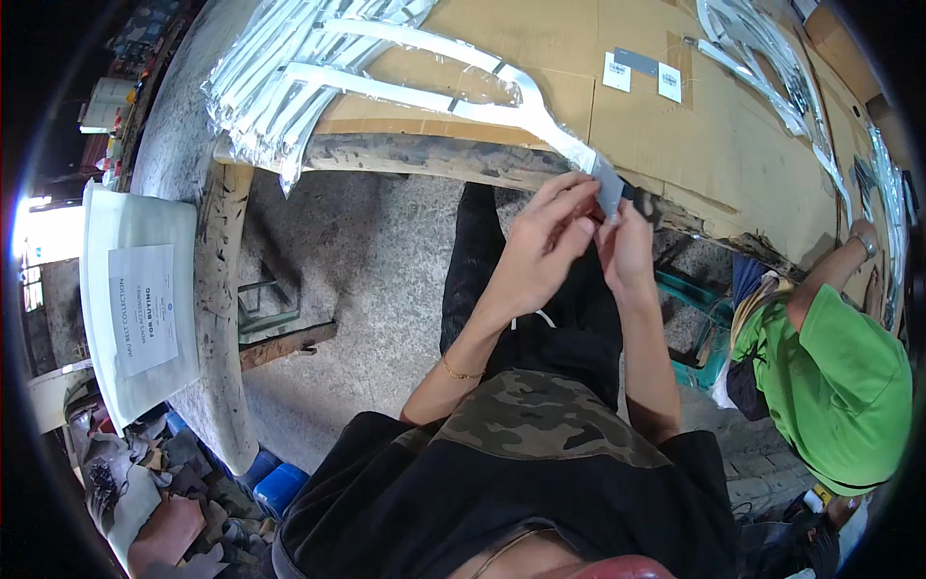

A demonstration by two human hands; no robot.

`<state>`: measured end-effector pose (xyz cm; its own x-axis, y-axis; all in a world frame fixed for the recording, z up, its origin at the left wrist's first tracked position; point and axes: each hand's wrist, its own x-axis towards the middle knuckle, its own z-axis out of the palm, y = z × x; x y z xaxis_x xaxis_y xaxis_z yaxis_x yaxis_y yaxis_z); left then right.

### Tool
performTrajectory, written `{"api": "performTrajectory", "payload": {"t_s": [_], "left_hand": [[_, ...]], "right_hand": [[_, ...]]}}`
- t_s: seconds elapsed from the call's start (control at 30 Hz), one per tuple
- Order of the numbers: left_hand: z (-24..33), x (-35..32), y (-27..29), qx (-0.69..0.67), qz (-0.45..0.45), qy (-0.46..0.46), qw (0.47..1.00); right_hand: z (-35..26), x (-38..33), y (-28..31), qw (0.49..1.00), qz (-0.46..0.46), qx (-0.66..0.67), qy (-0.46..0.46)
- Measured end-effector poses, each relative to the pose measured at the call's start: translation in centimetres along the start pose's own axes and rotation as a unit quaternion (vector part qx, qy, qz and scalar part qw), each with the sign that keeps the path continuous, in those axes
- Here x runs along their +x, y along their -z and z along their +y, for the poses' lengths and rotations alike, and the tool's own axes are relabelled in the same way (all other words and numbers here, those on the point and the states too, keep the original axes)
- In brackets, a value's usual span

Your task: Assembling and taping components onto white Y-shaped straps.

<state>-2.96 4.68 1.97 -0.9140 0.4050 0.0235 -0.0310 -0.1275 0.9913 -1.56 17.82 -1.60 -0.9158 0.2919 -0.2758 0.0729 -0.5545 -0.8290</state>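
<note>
left hand (550,241) and right hand (627,246): both pinch grey tag (608,185) | tag: at near end of plastic-wrapped white belt (545,125), beside table edge (434,154) | tag meets belt; work on it seems unfinished

Lighting: daylight-bright over the cardboard (540,34); blown-out white opening (53,232), far left. Glare: hard white highlights on plastic-wrapped strips (265,92). Shadow: soft, dark patches on the floor (376,309); scrap heap (174,521) dim. Distortion: fisheye; edges bowed, corners black, bluish rim fringe. Focus: centre reasonably clear, periphery softer.
</note>
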Motion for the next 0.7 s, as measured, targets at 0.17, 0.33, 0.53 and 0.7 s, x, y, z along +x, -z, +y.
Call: {"api": "performTrajectory", "payload": {"t_s": [0.17,0.33,0.53,0.7], "left_hand": [[1.4,1.7,-0.4,0.367,0.06,-0.209,0.904],[1.8,4.5,0.3,0.341,-0.019,-0.31,0.887],[3.9,9.0,0.0,0.233,-0.047,-0.204,0.95],[7.7,10.8,-0.4,0.16,-0.064,-0.111,0.979]], "right_hand": [[-3.1,0.6,0.9,0.982,-0.141,0.082,-0.092],[-5.6,0.9,1.5,0.945,-0.168,0.185,-0.212],[-8.1,3.4,1.2,0.988,-0.131,0.059,0.064],[-13.0,3.4,-1.8,0.927,-0.041,-0.106,0.358]]}}
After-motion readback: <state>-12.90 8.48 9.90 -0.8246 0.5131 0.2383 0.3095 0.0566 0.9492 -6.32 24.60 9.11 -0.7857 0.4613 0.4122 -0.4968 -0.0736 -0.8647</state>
